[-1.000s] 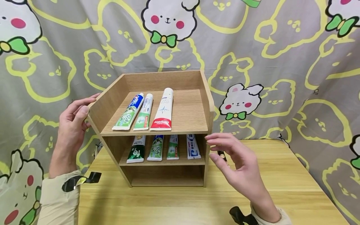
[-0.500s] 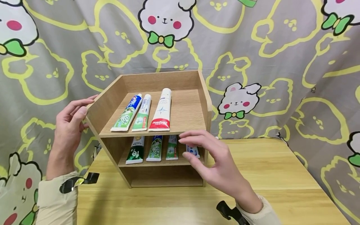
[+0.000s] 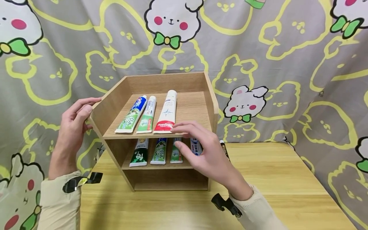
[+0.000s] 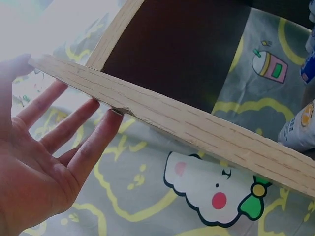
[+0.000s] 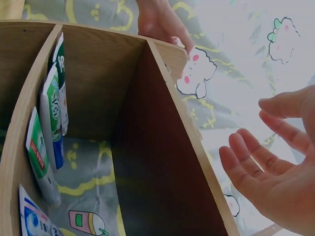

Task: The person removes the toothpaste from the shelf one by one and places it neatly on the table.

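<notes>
A wooden desktop shelf stands on the table. Three toothpaste tubes lie on its top tier: a blue-and-green one, a smaller white-and-green one and a white-and-red Colgate tube. My left hand touches the outside of the left side panel near its upper front corner, fingertips against the board. My right hand is in front of the shelf, fingers slightly bent and spread, holding nothing. Its fingertips overlap the Colgate tube's base in the head view, but show apart from the shelf in the right wrist view.
On the middle tier lie several more tubes, among them a dark green one and a blue-and-white one, partly behind my right hand. A dark object shows right of the shelf. A patterned curtain hangs behind the table.
My right hand has moved left and slightly up, from beside the shelf's right panel to in front of the top tier. The left hand keeps its place. The tubes have not moved.
</notes>
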A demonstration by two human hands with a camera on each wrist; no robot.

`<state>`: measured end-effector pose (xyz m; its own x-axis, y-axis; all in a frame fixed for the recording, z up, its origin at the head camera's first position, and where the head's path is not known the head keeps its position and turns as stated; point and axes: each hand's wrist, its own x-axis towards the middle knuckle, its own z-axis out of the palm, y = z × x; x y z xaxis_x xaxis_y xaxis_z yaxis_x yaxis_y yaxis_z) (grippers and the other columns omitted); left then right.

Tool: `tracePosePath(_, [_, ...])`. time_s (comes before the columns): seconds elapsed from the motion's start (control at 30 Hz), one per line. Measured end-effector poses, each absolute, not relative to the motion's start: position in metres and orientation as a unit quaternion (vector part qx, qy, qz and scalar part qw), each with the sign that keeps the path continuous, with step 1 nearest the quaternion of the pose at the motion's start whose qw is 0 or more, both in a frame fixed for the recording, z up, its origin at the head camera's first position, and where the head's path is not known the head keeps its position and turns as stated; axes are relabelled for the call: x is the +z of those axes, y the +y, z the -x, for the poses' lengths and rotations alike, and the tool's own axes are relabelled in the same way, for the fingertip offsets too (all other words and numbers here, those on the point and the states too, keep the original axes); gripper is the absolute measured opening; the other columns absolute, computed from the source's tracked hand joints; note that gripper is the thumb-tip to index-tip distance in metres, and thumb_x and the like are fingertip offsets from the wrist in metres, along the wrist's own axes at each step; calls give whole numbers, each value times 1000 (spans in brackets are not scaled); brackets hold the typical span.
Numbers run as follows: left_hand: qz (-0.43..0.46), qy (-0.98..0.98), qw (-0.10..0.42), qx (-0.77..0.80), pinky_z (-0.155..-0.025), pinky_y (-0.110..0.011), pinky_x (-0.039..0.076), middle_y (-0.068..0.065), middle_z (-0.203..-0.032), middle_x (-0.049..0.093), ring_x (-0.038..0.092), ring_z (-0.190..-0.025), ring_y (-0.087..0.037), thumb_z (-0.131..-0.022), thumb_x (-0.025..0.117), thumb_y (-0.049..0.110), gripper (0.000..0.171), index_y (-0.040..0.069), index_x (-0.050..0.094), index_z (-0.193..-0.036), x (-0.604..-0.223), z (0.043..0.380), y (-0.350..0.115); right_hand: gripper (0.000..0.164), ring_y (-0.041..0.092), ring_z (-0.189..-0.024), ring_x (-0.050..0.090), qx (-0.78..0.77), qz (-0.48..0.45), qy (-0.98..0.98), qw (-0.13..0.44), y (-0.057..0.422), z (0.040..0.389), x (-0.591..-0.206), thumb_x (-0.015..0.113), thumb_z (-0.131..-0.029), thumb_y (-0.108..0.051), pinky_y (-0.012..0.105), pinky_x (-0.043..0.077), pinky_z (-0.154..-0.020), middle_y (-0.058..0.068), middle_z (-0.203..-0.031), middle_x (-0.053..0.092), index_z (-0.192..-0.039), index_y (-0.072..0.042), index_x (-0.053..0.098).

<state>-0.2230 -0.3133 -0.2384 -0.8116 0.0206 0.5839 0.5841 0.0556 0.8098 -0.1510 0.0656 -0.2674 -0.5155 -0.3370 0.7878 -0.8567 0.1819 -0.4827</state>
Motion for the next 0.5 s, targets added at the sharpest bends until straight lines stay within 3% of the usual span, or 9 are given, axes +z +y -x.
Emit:
tracePosePath(0.3, [221, -703, 188, -650, -61, -24, 57, -9, -125, 64, 61, -94, -19, -105, 52, 20, 35, 4, 64, -134, -236, 231, -311, 30, 17, -114, 62, 479, -347, -764, 257, 55, 170, -259, 71, -96, -10, 31, 56, -93, -2, -125, 64, -126, -10, 68])
tracePosePath(0.5, [214, -713, 196, -638, -56, -20, 52, -7, -123, 64, 60, -91, -18, -104, 52, 22, 36, 7, 65, -134, -237, 231, -315, 35, 20, -114, 60, 477, -309, -790, 228, 47, 177, -250, 71, -96, -11, 34, 55, -94, 2, -127, 61, -130, -11, 66])
